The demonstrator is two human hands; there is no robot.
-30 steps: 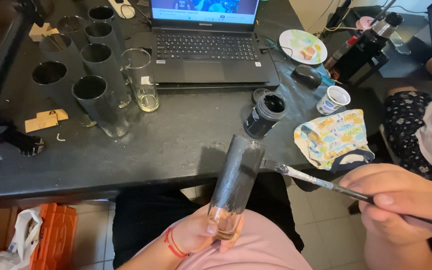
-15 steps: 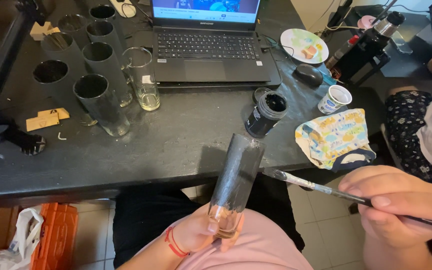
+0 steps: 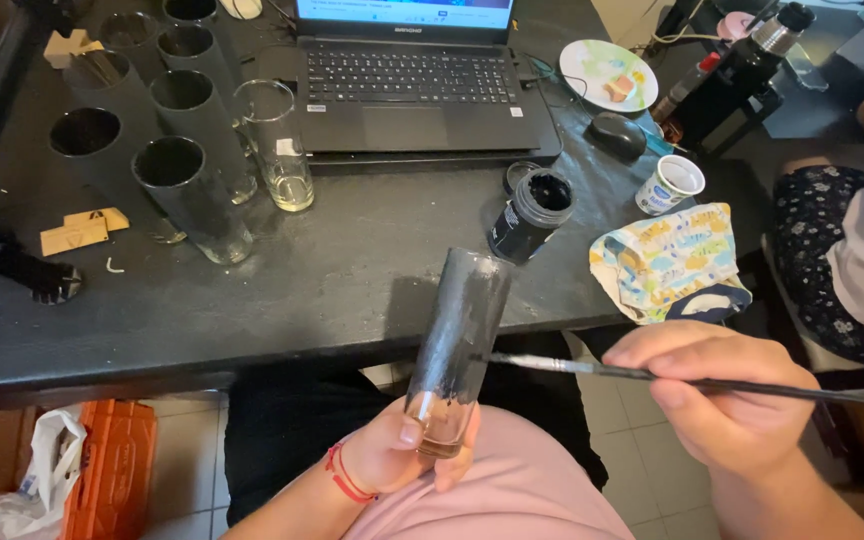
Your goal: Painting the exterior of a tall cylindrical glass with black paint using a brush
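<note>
Glass (image 3: pixel 457 345) sits gripped at its base by the left hand (image 3: pixel 392 455). Right hand (image 3: pixel 722 395) pinches a brush (image 3: pixel 672 377), tip touching the glass

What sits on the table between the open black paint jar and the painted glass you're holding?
Nothing: in the head view, only bare dark tabletop lies between the paint jar and the painted glass held in the left hand.

I am seeing clear glass at the base of the tall glass (image 3: pixel 455 360), its upper wall wearing streaky matt black paint. The paintbrush (image 3: pixel 672 377) is showing a glossy dark handle and shiny metal ferrule. The table (image 3: pixel 252 300) is looking smooth, faintly sheened black.
</note>
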